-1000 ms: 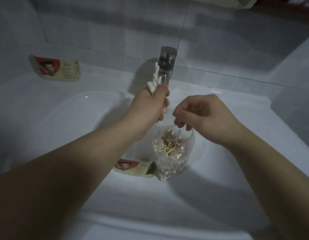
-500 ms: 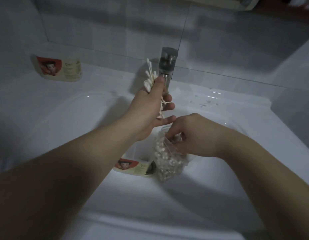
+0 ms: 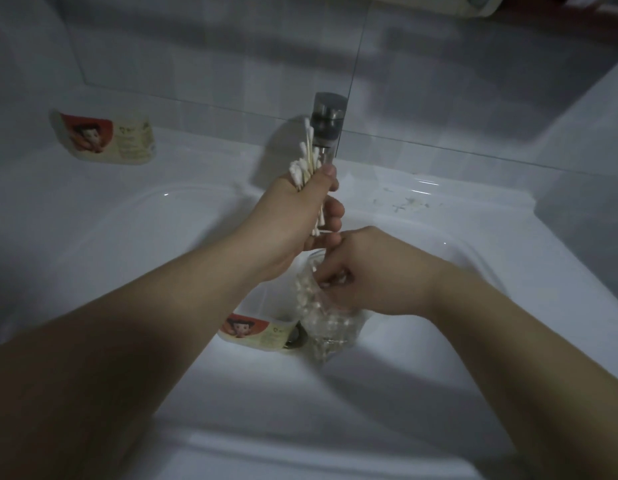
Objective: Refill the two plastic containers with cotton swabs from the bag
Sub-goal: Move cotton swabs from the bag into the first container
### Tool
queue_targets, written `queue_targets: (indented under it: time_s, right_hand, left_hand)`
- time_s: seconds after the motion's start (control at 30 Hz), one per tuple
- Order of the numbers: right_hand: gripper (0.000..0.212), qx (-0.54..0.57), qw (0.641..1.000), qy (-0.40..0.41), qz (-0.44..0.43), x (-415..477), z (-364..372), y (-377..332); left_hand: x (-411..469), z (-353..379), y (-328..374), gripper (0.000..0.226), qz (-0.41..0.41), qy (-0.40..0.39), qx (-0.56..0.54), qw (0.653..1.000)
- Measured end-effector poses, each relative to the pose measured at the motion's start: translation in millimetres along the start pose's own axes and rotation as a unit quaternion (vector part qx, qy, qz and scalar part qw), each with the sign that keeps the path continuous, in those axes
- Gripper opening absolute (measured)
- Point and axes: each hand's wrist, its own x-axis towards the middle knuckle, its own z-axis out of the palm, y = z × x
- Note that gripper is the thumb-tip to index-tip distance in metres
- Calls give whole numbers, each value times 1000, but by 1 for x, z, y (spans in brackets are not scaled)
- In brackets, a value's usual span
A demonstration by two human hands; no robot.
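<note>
My left hand [image 3: 300, 216] grips a bundle of cotton swabs [image 3: 306, 161], held upright over the sink just in front of the tap. Below it, a clear plastic bag [image 3: 326, 323] of swabs stands in the basin. My right hand [image 3: 363, 271] has its fingers curled down inside the bag's mouth, among the swabs. One labelled plastic container [image 3: 257, 332] lies in the basin beside the bag, on its left. The second container [image 3: 105, 138] lies on the sink ledge at the far left.
The white sink [image 3: 127, 237] fills the view, with a metal tap [image 3: 326, 124] at the back centre and the drain [image 3: 295, 337] partly hidden by the container and bag. Tiled walls stand behind and to the right.
My right hand has dropped from above the bag down into its mouth. My left hand has kept the swab bundle up near the tap, shifting slightly.
</note>
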Motion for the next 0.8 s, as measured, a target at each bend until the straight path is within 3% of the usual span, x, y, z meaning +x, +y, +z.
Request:
queue_targets:
  time_s: [0.2, 0.4, 0.6, 0.8]
  right_hand:
    - [16, 35, 994, 94, 50, -5, -9, 14]
    - [5, 95, 979, 159, 90, -9, -16, 16]
    - [9, 260, 914, 279, 140, -13, -28, 21]
    - [7, 280, 915, 257, 132, -13, -25, 25]
  left_hand:
    - [-1, 0, 1, 19, -3, -27, 25, 999]
    - [4, -4, 3, 20, 13, 20, 27, 999]
    - [2, -3, -1, 25, 24, 6, 85, 996]
    - [-3, -3, -2, 30, 30, -51, 182, 981]
